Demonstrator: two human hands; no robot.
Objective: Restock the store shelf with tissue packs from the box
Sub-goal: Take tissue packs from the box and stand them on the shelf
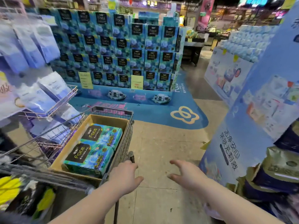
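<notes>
A cardboard box sits in a wire shopping cart at the lower left. Two blue-green tissue packs marked "Face" lie inside it. Straight ahead stands a tall stacked display of the same tissue packs on a blue base. My left hand rests at the cart's right rear corner by the handle, fingers apart, holding nothing that I can see. My right hand hovers open over the floor, to the right of the cart.
Wire racks with purple-white packs hang on the left. A blue printed display stand rises on the right, with dark and green packs stacked below it. A blue floor graphic lies ahead. Beige floor runs between cart and stand.
</notes>
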